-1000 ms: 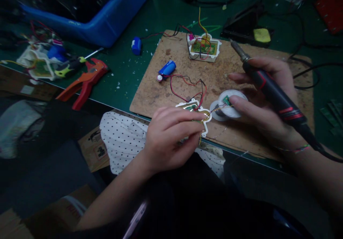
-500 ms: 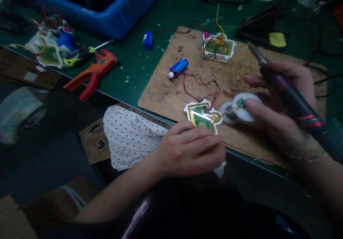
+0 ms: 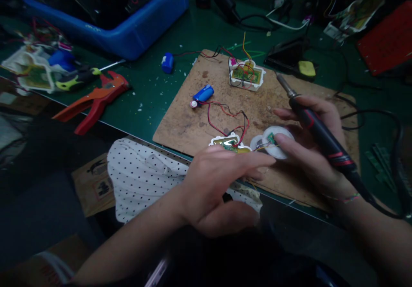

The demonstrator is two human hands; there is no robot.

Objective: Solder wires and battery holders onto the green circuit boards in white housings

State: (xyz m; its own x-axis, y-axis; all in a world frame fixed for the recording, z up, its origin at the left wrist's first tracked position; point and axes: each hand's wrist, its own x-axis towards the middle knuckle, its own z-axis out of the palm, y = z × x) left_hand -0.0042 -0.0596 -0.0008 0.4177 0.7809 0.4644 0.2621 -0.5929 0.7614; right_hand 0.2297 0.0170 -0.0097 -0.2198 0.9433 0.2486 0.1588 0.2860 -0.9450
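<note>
The iron [image 3: 322, 133] is gripped in the right hand [image 3: 313, 160], right of centre, its tip pointed toward the upper left. A small board [image 3: 271, 138] is held beneath that thumb, in front of the spool [image 3: 273, 151]. The left hand [image 3: 212, 179] is held open at lower centre, forefinger extended; the case [image 3: 225, 142] is partly hidden by it, and contact cannot be told.
</note>
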